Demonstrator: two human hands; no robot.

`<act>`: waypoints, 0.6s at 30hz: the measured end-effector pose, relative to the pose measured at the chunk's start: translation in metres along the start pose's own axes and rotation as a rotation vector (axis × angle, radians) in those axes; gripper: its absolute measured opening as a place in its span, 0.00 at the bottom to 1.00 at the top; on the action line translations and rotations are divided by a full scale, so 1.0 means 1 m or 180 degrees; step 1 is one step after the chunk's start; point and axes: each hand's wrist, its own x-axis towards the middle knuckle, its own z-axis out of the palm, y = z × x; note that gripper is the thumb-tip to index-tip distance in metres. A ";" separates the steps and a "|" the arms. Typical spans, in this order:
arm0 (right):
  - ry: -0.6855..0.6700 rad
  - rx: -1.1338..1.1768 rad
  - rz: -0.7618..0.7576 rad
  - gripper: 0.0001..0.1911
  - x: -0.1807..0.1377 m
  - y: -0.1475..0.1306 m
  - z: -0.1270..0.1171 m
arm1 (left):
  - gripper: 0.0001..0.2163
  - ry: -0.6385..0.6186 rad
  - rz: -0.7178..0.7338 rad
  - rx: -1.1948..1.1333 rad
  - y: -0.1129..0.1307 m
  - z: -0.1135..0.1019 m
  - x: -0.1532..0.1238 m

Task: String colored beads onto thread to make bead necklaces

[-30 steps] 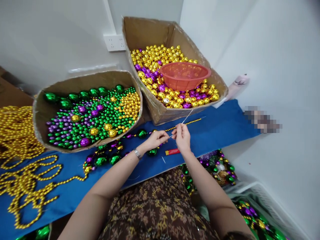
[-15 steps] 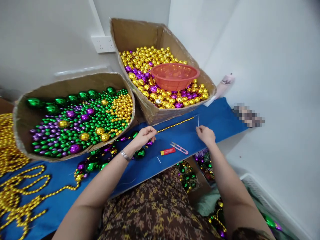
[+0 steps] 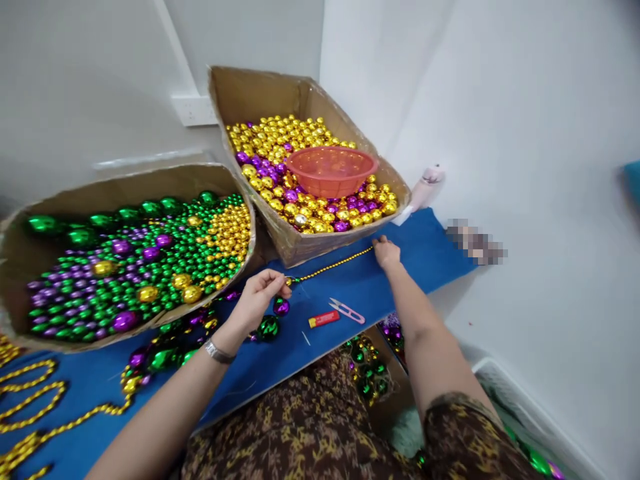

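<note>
My left hand [image 3: 261,297] is closed in a pinch on the near end of a gold bead strand [image 3: 334,263], with a small green bead beside the fingertips. The strand runs straight to my right hand [image 3: 387,253], whose fingers are closed at its far end; the fingertips are partly hidden. Below the strand lie pink thread snips [image 3: 347,311], a red lighter [image 3: 324,319] and a short white stick [image 3: 306,339]. Large green and purple beads [image 3: 269,327] lie on the blue cloth just below my left hand.
Two cardboard boxes stand at the back: one [image 3: 295,250] holds gold and purple beads with a red plastic basket [image 3: 333,173] on top, the other [image 3: 125,177] mixed beads. Long gold bead strings [image 3: 70,421] lie at left. A white crate [image 3: 540,407] stands below right.
My right hand has moved from holding a thin white thread beyond the strand to the strand's far end. The thread no longer shows. The whole view has shifted slightly.
</note>
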 end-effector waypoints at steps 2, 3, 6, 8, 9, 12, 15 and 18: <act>-0.0050 -0.0084 -0.0159 0.20 -0.003 -0.003 -0.008 | 0.17 0.0095 -0.0106 -0.0283 0.002 -0.002 -0.002; -0.0073 -0.0120 -0.0247 0.20 -0.007 -0.004 -0.014 | 0.16 0.0147 -0.0124 -0.0406 0.003 -0.003 -0.003; -0.0121 -0.0196 -0.0628 0.20 -0.028 -0.010 -0.037 | 0.15 0.0324 -0.0064 -0.0597 0.005 -0.007 -0.004; -0.0102 -0.0194 -0.1064 0.18 -0.053 -0.019 -0.058 | 0.14 0.0420 -0.0025 -0.0590 0.007 -0.008 -0.004; -0.0069 -0.0165 -0.1381 0.17 -0.068 -0.026 -0.070 | 0.13 0.0450 -0.0007 -0.0557 0.008 -0.007 -0.004; 0.0315 -0.0093 -0.2814 0.20 -0.114 -0.060 -0.104 | 0.13 0.0472 0.0088 -0.0372 0.010 -0.002 -0.004; 0.0321 -0.0188 -0.3676 0.21 -0.148 -0.101 -0.125 | 0.14 0.0342 0.0195 -0.0137 0.012 0.006 -0.005; 0.0335 -0.0347 -0.4007 0.19 -0.157 -0.134 -0.129 | 0.16 -0.0024 0.0266 -0.0077 0.013 0.008 -0.009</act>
